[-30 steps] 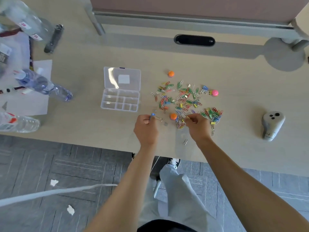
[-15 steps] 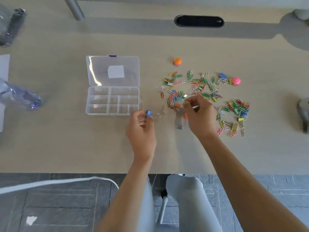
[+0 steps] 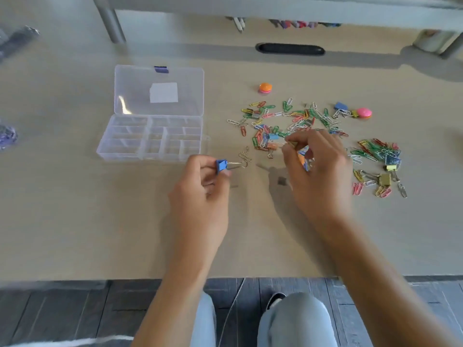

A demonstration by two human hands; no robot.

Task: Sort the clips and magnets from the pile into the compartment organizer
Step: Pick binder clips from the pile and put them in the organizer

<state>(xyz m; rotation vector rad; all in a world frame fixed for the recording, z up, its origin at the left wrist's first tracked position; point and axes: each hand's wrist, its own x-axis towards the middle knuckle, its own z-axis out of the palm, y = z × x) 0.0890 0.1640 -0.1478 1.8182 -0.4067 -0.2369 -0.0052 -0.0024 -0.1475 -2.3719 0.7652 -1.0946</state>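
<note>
Over the table, both hands pinch: left hand [image 3: 200,194] a blue binder clip [image 3: 221,166], right hand [image 3: 317,171] clips.

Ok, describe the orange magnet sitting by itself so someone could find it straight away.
Start at the clear plastic compartment organizer with its lid open. Look right, past its lid, to the round orange magnet on the beige tabletop. It sits alone, beyond the paperclip pile, touching no clips.

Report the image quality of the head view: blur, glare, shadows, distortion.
Head view: motion blur smears the right hand and whatever it pinches, so that item is unclear; the left hand and its blue binder clip read sharper. Glare streaks the organizer lid. Both hands cast soft shadows on the table. Wide-angle bending shows near the edges, where things go soft.
</note>
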